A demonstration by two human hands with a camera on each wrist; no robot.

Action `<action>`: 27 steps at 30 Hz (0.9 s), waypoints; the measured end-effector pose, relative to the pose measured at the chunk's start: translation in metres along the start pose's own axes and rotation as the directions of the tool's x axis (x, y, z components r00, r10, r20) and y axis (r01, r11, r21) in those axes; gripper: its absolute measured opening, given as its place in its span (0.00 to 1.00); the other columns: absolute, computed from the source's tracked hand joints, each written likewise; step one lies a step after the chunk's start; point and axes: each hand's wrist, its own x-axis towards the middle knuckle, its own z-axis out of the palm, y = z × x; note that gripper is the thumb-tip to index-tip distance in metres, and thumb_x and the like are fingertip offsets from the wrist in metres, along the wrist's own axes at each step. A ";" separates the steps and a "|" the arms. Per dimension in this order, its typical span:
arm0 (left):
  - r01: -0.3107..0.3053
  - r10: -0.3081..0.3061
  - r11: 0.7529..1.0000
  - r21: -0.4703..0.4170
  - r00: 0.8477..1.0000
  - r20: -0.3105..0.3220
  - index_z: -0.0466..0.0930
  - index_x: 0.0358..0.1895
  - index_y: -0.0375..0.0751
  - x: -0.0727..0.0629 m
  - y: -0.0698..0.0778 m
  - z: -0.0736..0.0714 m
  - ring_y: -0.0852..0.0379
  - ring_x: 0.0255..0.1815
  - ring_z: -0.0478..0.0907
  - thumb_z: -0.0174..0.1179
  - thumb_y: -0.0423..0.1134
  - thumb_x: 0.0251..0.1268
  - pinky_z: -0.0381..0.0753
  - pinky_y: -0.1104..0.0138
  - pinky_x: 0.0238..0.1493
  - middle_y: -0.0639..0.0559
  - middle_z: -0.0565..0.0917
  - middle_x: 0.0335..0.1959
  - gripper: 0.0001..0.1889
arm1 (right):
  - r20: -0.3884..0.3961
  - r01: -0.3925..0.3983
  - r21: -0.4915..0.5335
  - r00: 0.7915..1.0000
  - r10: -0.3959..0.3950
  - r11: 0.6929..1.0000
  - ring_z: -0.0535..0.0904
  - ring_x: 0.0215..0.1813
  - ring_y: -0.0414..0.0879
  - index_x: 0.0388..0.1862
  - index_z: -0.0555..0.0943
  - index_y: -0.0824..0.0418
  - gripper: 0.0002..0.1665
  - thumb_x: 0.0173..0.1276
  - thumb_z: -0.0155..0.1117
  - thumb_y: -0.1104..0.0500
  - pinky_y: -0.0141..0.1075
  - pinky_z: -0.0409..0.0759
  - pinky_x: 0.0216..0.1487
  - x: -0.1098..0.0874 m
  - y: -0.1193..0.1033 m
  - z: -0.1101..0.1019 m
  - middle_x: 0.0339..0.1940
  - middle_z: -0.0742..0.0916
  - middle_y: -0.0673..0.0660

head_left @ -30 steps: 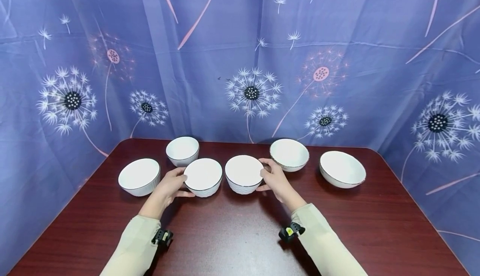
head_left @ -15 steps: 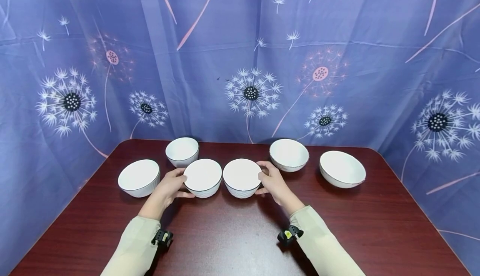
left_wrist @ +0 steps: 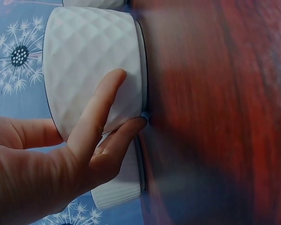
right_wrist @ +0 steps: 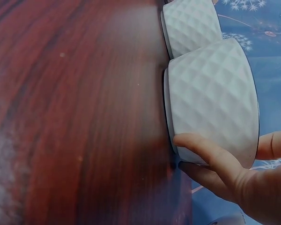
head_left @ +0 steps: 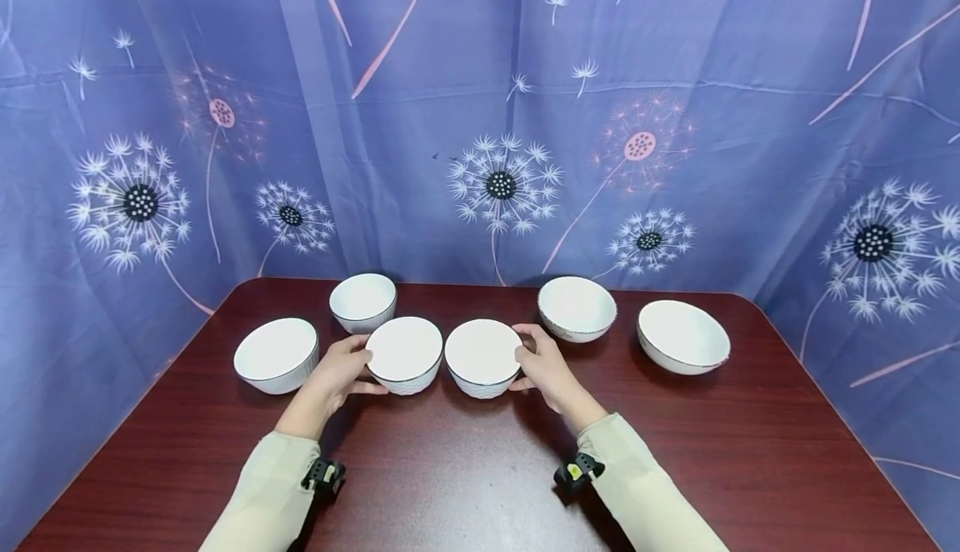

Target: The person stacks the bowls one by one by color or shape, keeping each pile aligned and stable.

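Two white bowls with a dimpled diamond pattern and dark rims stand side by side at mid-table. My left hand (head_left: 342, 371) grips the left diamond-patterned bowl (head_left: 405, 353) from its left side. The left wrist view shows that hand's fingers (left_wrist: 98, 112) spread along the bowl's wall and base. My right hand (head_left: 547, 368) holds the right diamond-patterned bowl (head_left: 482, 356) by its right side. In the right wrist view, fingers (right_wrist: 208, 152) lie against its lower wall, and the bowl's base is at the table surface. A narrow gap separates the two rims in the head view.
On the left stand two ribbed white bowls, one nearer (head_left: 277, 354) and one farther back (head_left: 363, 302). On the right are two wider white bowls, one behind my right hand (head_left: 577, 308) and one farther right (head_left: 683, 337). A blue dandelion curtain (head_left: 420, 160) hangs behind the dark red table (head_left: 450, 485).
The right diamond-patterned bowl has moved slightly left and toward me with my right hand, and sits lower. My left hand and its bowl have stayed nearly still.
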 end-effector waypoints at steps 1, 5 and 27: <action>0.001 -0.001 1.000 -0.002 1.000 -0.001 0.50 0.71 0.21 0.000 0.000 0.000 0.53 0.34 0.79 0.35 0.27 0.71 0.87 0.52 0.37 0.23 0.64 0.59 0.26 | 0.000 -0.001 0.001 1.000 0.001 1.000 0.78 0.37 0.52 0.64 0.65 0.70 0.26 0.66 0.42 0.72 0.51 0.86 0.31 0.000 0.000 0.000 0.50 0.75 0.70; 0.001 -0.001 1.000 -0.011 1.000 -0.004 0.50 0.71 0.21 0.001 0.001 -0.001 0.53 0.33 0.80 0.36 0.26 0.71 0.87 0.52 0.37 0.23 0.64 0.59 0.26 | 0.002 -0.005 0.003 1.000 0.005 1.000 0.78 0.37 0.53 0.65 0.64 0.69 0.27 0.66 0.41 0.72 0.51 0.86 0.32 0.000 0.000 0.000 0.51 0.74 0.70; -0.033 0.033 0.999 0.006 0.998 -0.052 0.52 0.70 0.21 -0.003 0.012 -0.004 0.56 0.29 0.80 0.36 0.26 0.71 0.87 0.56 0.34 0.22 0.66 0.58 0.25 | 0.097 -0.024 -0.037 0.995 0.027 0.999 0.68 0.65 0.65 0.74 0.56 0.67 0.30 0.74 0.43 0.69 0.55 0.77 0.58 -0.007 -0.001 -0.007 0.73 0.60 0.71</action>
